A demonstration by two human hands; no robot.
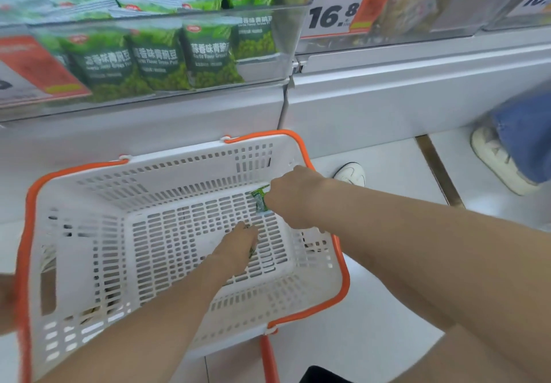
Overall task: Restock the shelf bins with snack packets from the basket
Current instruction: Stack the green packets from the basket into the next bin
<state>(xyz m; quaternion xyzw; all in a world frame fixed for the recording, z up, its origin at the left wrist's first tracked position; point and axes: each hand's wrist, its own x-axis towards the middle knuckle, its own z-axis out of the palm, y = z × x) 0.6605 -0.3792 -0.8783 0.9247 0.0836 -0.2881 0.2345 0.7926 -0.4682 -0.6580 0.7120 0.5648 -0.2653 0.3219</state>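
The grey shelf (417,90) carries clear bins (283,54) full of green packets (208,54); a white shoe (350,173) stands on the pale floor (396,168).

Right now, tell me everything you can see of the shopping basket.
The basket is white plastic with slotted walls and floor and orange handles folded along its rim. It sits low before the shelf base, nearly empty. The right hand grips a small green packet at its far right corner; the left hand reaches to its floor.

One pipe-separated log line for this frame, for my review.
stage: picking packets | right hand: holds small green packet | left hand: down on basket floor, grip unclear | shelf bin: green pea packets
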